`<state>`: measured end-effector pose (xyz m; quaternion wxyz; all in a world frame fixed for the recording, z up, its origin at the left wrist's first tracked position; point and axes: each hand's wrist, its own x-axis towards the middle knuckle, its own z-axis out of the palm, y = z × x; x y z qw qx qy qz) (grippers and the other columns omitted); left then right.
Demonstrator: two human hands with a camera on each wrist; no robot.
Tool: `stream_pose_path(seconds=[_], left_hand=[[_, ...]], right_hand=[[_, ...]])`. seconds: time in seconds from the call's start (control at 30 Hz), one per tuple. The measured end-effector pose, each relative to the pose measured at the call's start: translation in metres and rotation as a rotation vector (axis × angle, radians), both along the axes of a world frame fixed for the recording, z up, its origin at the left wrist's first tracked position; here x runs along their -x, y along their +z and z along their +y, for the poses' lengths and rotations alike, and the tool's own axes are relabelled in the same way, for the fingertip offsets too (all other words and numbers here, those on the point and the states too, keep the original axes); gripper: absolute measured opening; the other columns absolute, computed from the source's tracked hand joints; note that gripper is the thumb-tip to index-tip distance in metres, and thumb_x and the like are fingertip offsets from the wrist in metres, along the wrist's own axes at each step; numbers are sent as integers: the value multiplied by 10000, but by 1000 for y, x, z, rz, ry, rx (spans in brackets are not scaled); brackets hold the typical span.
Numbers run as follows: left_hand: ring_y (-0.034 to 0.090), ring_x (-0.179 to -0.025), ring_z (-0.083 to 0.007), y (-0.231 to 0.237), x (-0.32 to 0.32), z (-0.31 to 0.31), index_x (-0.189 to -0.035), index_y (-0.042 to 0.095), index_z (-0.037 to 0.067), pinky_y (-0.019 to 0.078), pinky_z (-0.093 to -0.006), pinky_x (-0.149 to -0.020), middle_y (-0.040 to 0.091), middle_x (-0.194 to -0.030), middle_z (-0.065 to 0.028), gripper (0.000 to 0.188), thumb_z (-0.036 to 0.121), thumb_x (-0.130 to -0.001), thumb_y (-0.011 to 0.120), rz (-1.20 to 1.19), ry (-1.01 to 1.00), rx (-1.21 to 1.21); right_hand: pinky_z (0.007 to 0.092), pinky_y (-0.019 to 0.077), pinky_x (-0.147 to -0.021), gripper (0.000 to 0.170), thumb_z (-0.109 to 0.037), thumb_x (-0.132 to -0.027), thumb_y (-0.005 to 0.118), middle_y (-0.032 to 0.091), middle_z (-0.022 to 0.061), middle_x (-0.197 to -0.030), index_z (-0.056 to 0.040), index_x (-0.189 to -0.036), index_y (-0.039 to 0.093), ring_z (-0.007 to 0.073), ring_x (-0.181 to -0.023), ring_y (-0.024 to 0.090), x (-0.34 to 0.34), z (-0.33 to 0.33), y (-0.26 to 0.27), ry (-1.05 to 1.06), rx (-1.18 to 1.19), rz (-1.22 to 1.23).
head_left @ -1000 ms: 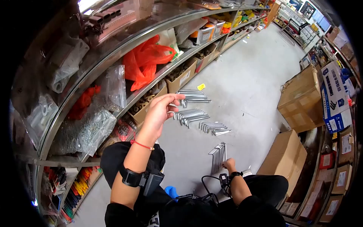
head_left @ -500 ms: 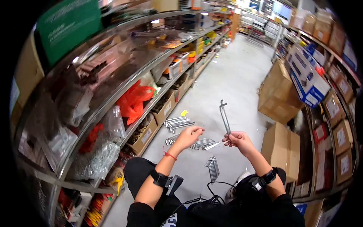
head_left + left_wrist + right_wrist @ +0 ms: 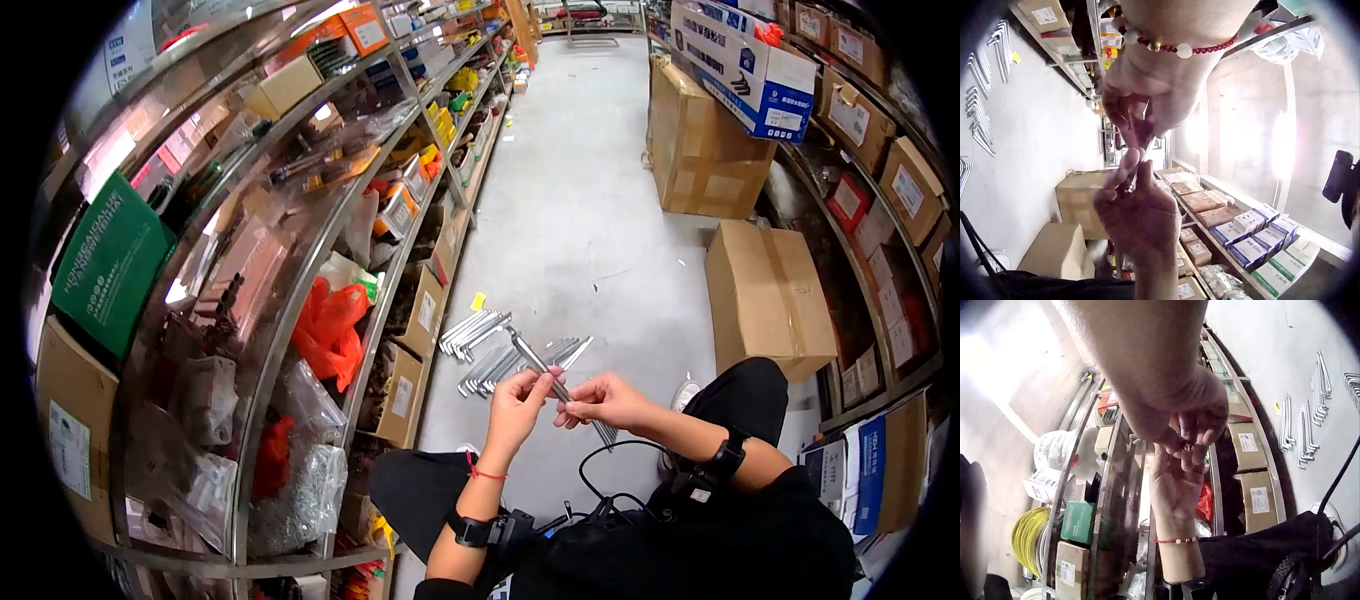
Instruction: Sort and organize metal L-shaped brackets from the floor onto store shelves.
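In the head view, an L-shaped metal hex key (image 3: pixel 530 355) slants up and away from the hands, its short bent end farthest off. My left hand (image 3: pixel 512 408) pinches its long shank between thumb and fingers. Close beside it, my right hand (image 3: pixel 612 402) pinches the near end. The left wrist view shows the key's tip (image 3: pixel 1130 187) poking out at the right hand's fingers. Behind the hands, more hex keys (image 3: pixel 474 333) lie on the floor in rows, partly covered by the hands. One row (image 3: pixel 606 432) is nearer, mostly behind the right hand.
Metal shelving (image 3: pixel 345 215) with bagged hardware and an orange-red bag (image 3: pixel 330 330) runs along the left. Cardboard boxes (image 3: pixel 765 295) stand on the floor at right, before more shelves. A yellow tag (image 3: pixel 478 301) lies beyond the keys. A black cable (image 3: pixel 590 455) loops near the lap.
My right hand has lifted a hex key from the nearest row and brought it left. The left hand has moved over and now pinches it too. The head view has tilted up.
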<state>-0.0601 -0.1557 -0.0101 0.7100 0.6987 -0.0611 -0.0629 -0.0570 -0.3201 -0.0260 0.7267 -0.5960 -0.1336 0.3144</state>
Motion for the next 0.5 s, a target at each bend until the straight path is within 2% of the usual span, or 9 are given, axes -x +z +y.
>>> stream_pose_path(seconds=[0.2, 0.3, 0.4, 0.5], left_hand=[[512, -611, -53, -11, 3, -5, -850, 596, -10, 396, -189, -550, 602, -710, -41, 230, 204, -797, 529, 48, -23, 47], [503, -568, -45, -15, 5, 1, -813, 609, -2, 379, -177, -506, 600, -681, -40, 191, 175, -788, 542, 40, -54, -53], [496, -549, -40, -6, 9, 2, -730, 606, -3, 358, -169, -477, 598, -663, -44, 161, 139, -780, 550, 2, -3, -210], [463, -491, -39, -18, 8, 6, -671, 590, -5, 375, -189, -462, 552, -543, -25, 168, 139, -753, 568, -118, 54, -272]], right_hand=[[208, 415, -591, 213, -197, -768, 563, 597, 45, -701, 13, -788, 594, 73, -635, 523, 4, -2, -9, 69, 152, -130], [211, 420, -601, 222, -207, -768, 562, 581, 29, -666, 13, -759, 590, 70, -629, 524, 6, 0, -3, 34, 173, -86], [202, 430, -555, 197, -186, -756, 578, 577, 32, -659, 11, -752, 579, 73, -592, 535, 6, 4, -5, 13, 127, -68], [188, 416, -481, 176, -162, -726, 614, 568, 27, -635, 4, -763, 569, 71, -544, 532, 2, 5, -5, 37, 173, -85]])
